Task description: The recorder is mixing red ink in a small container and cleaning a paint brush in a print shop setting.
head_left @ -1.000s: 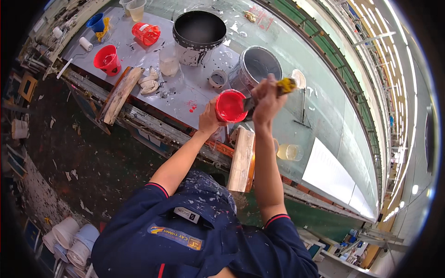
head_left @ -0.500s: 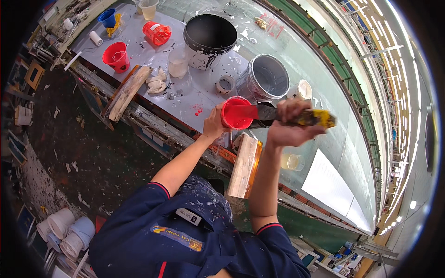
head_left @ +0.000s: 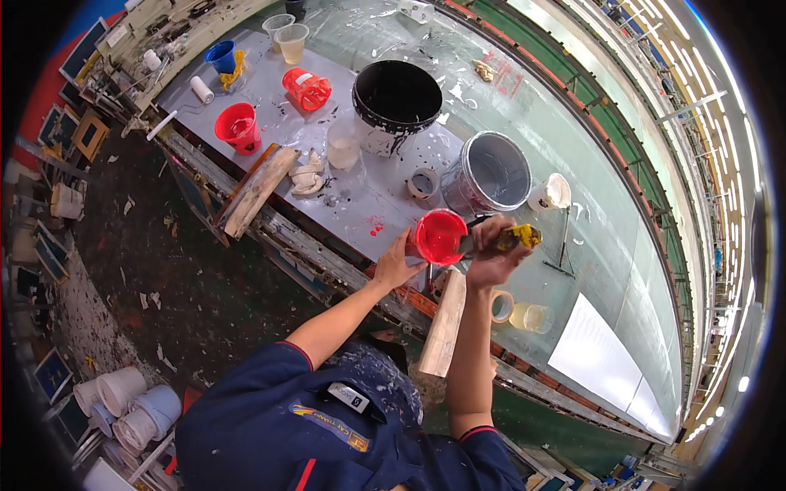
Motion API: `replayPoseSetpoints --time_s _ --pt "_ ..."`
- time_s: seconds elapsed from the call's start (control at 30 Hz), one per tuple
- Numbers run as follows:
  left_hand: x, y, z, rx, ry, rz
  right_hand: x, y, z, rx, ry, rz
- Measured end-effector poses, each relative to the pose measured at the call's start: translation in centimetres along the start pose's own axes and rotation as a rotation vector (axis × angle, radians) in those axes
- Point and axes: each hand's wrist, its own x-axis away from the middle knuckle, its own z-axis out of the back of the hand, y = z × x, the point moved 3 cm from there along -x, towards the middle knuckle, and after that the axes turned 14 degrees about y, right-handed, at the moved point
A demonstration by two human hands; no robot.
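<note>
My left hand (head_left: 397, 263) grips the left side of a red plastic cup (head_left: 440, 255), which has thick red paint (head_left: 443, 234) inside. In my right hand (head_left: 490, 260) is a putty knife (head_left: 521, 238) with a yellow-smeared handle. Its blade reaches down at the cup's right side, and its end is hidden in the cup. Just behind the cup stand a grey-smeared bucket (head_left: 486, 204) and a small grey-stained tub (head_left: 423, 185). A wooden-handled squeegee (head_left: 444, 331) rests at the table edge by my right forearm.
A black-lined bucket (head_left: 396, 143), a second red cup (head_left: 237, 129), a tipped red cup (head_left: 308, 90) and a blue cup (head_left: 221, 57) stand farther left. Another wooden squeegee (head_left: 260, 192) leans on the edge. A tape roll (head_left: 502, 307) and a clear cup (head_left: 532, 317) lie to the right.
The putty knife's red-coated blade, held flat across the cup's top before, now tips down into the cup. My right hand has moved closer to the cup. The whole view has shifted slightly.
</note>
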Motion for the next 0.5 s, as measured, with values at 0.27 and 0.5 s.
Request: replayPoseSetpoints --time_s 0.27,0.5 --pt "-0.6 6.4 2.0 0.077 0.254 -0.167 -1.1 -3.5 -0.1 -0.199 -0.048 0.165" --pt "-1.1 7.0 1.9 0.130 0.301 -0.077 -1.3 -3.3 -0.6 -0.140 -0.113 0.034"
